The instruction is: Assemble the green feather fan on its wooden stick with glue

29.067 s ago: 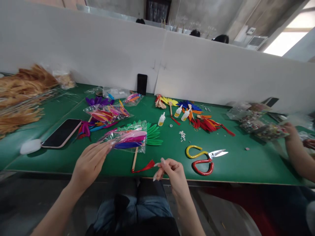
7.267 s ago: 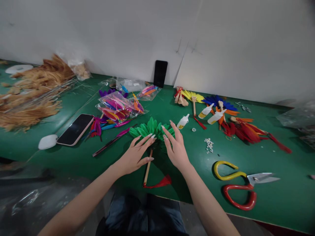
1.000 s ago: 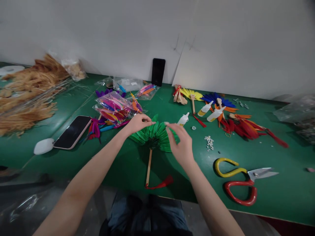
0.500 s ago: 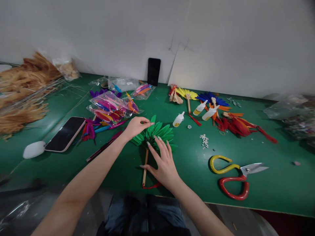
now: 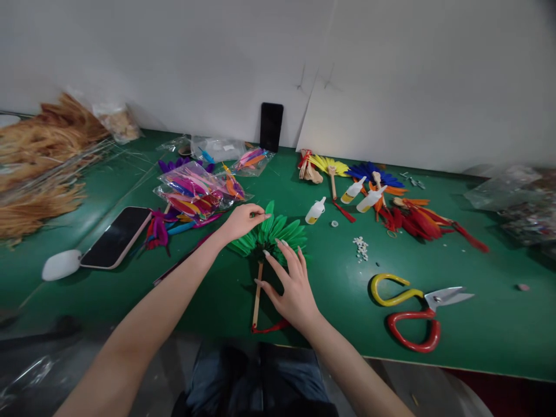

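Observation:
A green feather fan with a thin wooden handle lies in front of me, a red tassel at the handle's lower end. My left hand reaches over the fan's upper left side, thumb and finger pinched on the tip of an upright green feather. Over the fan's right side and handle rests my right hand, its fingers spread apart. Those fingertips touch or hover just above the base of the feathers; which of the two I cannot tell.
Scissors lie at right, near small white beads. Glue bottles and a yellow feather fan sit beyond. Bagged colored feathers, a phone and a white mouse lie left. Another phone leans on the wall.
My right hand has shifted slightly right, its thumb sliding off the handle's left side. My left hand stays pinched at the same feather tip, moved only a little.

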{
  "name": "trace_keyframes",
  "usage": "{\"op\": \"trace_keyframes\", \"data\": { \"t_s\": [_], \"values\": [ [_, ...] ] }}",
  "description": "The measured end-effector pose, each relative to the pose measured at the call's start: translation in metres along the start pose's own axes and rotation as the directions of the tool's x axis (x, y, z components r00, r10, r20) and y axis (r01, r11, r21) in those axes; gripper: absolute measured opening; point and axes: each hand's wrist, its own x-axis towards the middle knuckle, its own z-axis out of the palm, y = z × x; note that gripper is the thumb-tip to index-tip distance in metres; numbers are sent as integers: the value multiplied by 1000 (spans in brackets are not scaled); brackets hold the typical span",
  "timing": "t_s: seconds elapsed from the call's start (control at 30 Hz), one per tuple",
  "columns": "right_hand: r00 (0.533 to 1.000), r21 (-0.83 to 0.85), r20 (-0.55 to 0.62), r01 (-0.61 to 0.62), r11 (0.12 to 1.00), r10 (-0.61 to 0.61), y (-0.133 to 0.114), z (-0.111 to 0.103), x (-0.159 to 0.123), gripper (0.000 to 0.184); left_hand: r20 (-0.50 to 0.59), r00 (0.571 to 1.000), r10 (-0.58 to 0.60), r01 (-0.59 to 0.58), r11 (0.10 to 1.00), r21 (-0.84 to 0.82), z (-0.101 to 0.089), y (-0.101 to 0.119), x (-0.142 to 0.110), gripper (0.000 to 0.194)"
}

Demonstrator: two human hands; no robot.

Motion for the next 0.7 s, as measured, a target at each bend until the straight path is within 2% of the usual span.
{"op": "trace_keyframes", "data": {
  "t_s": [0.17,0.43,0.7],
  "values": [
    [999,-23,-19,-29,999,28,1,2,0,58,-49,999,-18,19,999,27,6,0,-2,26],
    [999,-34,9,-37,999,37,1,4,5,92,7,1000,-2,2,999,37,5,-1,-4,28],
    [998,-68,59,-32,997,36,1,5,6,90,24,1000,-1,-1,998,71,3,-1,-5,24]
  ]
}}
